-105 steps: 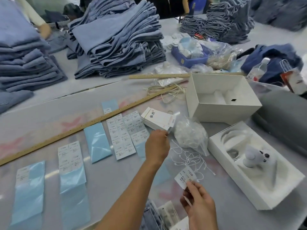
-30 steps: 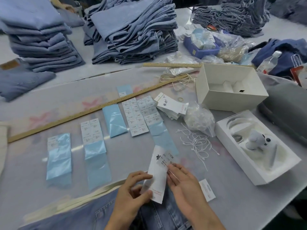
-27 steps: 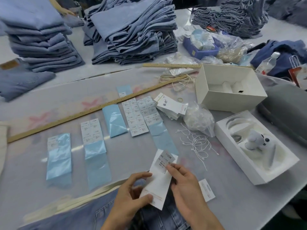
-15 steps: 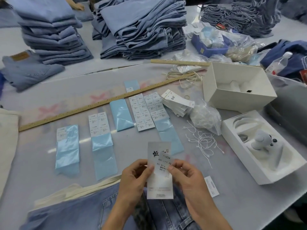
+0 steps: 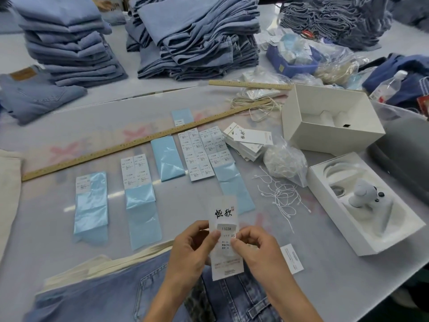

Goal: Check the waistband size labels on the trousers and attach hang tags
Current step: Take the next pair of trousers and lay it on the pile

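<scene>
A white hang tag [image 5: 224, 238] with an XS size sticker [image 5: 227, 237] stands upright over the jeans [image 5: 234, 296] at the bench's near edge, pinched left by the left hand [image 5: 191, 248] grip and right by the right hand [image 5: 256, 246] grip. Sticker sheets [image 5: 204, 154] lie mid-bench.

The left hand [image 5: 192, 247] and right hand [image 5: 257, 249] pinch a white hang tag [image 5: 225, 238] upright between them, thumbs on a small sticker [image 5: 226, 231] marked "1103#" and "XS". Blue denim trousers [image 5: 116, 296] lie directly below the hands. Beyond the tag, sticker sheets [image 5: 202, 154] on blue backing lie in a row beside a long wooden ruler [image 5: 139, 142]. A stack of tags [image 5: 248, 141], loose white strings [image 5: 278, 196] and two open white boxes [image 5: 329, 119] lie to the right. Folded denim stacks [image 5: 197, 36] stand at the far side.
</scene>
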A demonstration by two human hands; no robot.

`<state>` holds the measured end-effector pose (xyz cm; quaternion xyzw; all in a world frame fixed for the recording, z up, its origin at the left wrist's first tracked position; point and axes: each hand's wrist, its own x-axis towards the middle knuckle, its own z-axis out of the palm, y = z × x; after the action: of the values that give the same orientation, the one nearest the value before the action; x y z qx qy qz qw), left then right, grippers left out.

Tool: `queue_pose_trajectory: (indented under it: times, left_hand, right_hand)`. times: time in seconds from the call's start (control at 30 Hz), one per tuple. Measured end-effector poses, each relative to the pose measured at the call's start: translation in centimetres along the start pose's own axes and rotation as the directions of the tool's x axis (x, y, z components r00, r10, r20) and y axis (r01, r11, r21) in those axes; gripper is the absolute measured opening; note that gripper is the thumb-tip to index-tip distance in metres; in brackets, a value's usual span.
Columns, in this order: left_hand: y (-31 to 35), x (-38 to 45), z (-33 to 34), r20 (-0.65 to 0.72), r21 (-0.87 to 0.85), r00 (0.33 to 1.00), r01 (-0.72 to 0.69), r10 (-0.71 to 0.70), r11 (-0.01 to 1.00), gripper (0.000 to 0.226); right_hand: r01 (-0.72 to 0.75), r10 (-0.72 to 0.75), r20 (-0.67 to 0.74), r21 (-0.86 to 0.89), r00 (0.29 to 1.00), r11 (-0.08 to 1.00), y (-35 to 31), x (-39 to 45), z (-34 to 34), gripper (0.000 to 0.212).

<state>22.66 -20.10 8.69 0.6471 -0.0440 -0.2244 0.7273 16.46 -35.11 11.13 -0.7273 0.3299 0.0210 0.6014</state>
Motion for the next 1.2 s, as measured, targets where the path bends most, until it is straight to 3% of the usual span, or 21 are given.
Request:
queue_pose_trajectory:
  times: [0.2, 0.27, 0.33, 0.43, 0.5, 0.63, 0.8, 0.9, 1.03, 1.2]
  left_hand:
    - [-0.6, 0.0, 0.6, -0.069, 0.037, 0.996, -0.046, 0.049, 0.998, 0.009]
    - [-0.3, 0.0, 0.6, -0.106, -0.014, 0.993, -0.044, 0.043, 0.999, 0.003]
    - [-0.2, 0.0, 0.3, -0.156, -0.091, 0.988, -0.022, 0.008, 0.996, 0.005]
    - [0.0, 0.0, 0.1, -0.152, -0.191, 0.988, 0.001, -0.03, 0.982, 0.012]
    - [0.2, 0.0, 0.3, -0.141, -0.144, 0.99, -0.004, -0.017, 0.99, 0.021]
    - [0.3, 0.3, 0.7, -0.208, -0.113, 0.978, -0.009, -0.015, 0.994, 0.026]
    - [0.2, 0.4, 1.1, -0.268, -0.109, 0.963, -0.036, 0.006, 0.993, 0.019]
    - [0.0, 0.3, 1.3, -0.293, -0.088, 0.956, -0.051, 0.022, 0.995, 0.02]
    - [-0.8, 0.5, 0.6, -0.389, -0.042, 0.921, -0.022, 0.004, 0.999, 0.023]
    - [-2.3, 0.1, 0.5, -0.34, -0.072, 0.938, 0.046, -0.068, 0.996, 0.032]
  right_hand:
    - [0.123, -0.139, -0.1, -0.149, 0.985, 0.981, 0.2, 0.0, 0.7, 0.021]
    - [0.119, -0.132, -0.119, -0.11, 0.984, 0.987, 0.2, -0.1, 1.0, 0.035]
    - [0.056, -0.055, -0.048, 0.007, 0.997, 0.998, 0.1, 0.1, 0.9, 0.051]
    - [-0.003, -0.011, 0.148, 0.094, 0.989, 0.996, 0.3, 0.1, 0.9, 0.035]
    - [0.063, -0.075, 0.23, 0.059, 0.97, 0.996, 0.4, -0.3, 1.0, 0.016]
    - [0.108, -0.129, 0.296, 0.085, 0.947, 0.99, 0.5, -0.9, 1.0, 0.015]
    - [0.019, -0.078, 0.325, 0.181, 0.942, 0.983, 0.7, -0.8, 1.1, 0.013]
    - [0.055, -0.092, 0.302, 0.129, 0.949, 0.99, 1.0, -0.6, 1.7, 0.014]
    - [0.082, -0.115, 0.379, 0.102, 0.918, 0.991, 1.6, -0.8, 2.1, 0.02]
    - [0.055, -0.085, 0.32, 0.101, 0.944, 0.993, 2.1, -0.4, 1.6, 0.02]
